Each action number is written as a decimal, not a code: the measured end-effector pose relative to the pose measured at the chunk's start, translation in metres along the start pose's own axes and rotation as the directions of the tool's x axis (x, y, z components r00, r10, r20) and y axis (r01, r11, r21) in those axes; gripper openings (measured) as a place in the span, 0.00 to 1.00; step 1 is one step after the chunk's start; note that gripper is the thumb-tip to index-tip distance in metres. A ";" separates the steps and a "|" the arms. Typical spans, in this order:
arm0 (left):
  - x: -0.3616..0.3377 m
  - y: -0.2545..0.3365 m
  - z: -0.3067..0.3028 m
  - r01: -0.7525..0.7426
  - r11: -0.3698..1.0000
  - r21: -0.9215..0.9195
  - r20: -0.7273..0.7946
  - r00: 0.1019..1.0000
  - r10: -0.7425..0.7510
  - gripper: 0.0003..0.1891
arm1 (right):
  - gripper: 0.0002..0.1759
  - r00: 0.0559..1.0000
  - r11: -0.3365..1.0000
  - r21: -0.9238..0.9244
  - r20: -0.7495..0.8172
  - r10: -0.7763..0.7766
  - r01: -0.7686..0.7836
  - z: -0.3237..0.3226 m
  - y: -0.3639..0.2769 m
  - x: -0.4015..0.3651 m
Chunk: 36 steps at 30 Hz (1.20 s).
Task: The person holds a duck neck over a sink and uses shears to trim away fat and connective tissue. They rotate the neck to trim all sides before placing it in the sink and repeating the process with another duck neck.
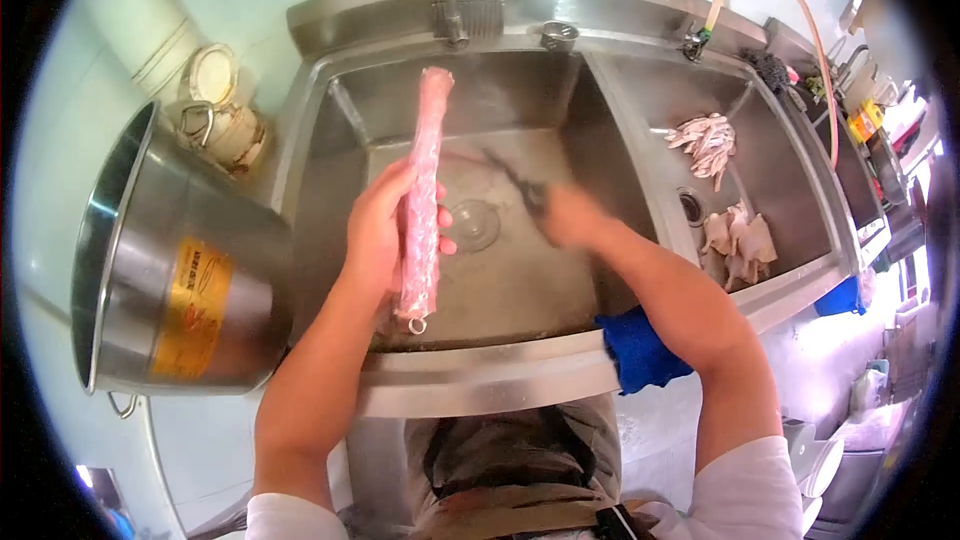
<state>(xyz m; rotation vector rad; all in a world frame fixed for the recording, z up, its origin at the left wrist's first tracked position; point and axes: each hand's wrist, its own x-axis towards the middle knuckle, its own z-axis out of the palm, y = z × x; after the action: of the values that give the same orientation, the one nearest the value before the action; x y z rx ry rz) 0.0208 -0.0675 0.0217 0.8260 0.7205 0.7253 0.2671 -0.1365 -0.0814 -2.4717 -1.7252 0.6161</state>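
My left hand (pixel 376 225) is wrapped round a long, pink, skinned neck-like piece of meat (pixel 425 180), held nearly upright over the large steel sink basin (pixel 330 240). A small whitish ring shows at its lower end. To the right, my right hand (pixel 575 218) is smeared by motion, its fingers closed round a dark tool (pixel 515 175). The tool's slim front part points up and left toward the meat; blur hides its exact kind. Below both hands lies the basin floor with its round drain (pixel 472 227).
A smaller basin (pixel 790 170) at right holds pale strips of meat (pixel 706 145) and pale flabby pieces (pixel 740 243). A tall steel pot (pixel 240 310) stands at left. A blue cloth (pixel 643 350) hangs over the front rim. The faucet (pixel 455 20) rises behind, with a hose (pixel 825 70) at right.
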 end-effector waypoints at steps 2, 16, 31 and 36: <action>0.003 0.004 -0.009 0.052 0.997 -0.053 0.018 0.999 -0.051 0.17 | 0.17 0.960 0.973 -0.209 0.277 -0.038 0.099 0.029 0.017 0.012; 0.024 0.014 -0.044 -0.004 0.960 -0.281 0.149 0.988 0.048 0.15 | 0.21 0.926 0.982 -0.077 0.353 -0.134 0.171 0.021 -0.010 -0.001; 0.031 0.017 -0.043 -0.213 0.971 0.108 -0.066 0.973 0.221 0.26 | 0.14 0.858 0.844 0.181 -0.211 -0.469 0.506 -0.017 -0.059 -0.066; 0.037 0.014 -0.047 -0.120 0.990 -0.077 0.027 0.992 0.123 0.26 | 0.15 0.744 0.837 -0.115 -0.405 -0.531 0.535 -0.006 -0.068 -0.067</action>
<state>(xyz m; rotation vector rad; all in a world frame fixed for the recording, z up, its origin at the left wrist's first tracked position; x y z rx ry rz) 0.0004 -0.0131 0.0011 0.8154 0.6147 0.8421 0.1898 -0.1716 -0.0382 -1.7582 -2.0681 0.0193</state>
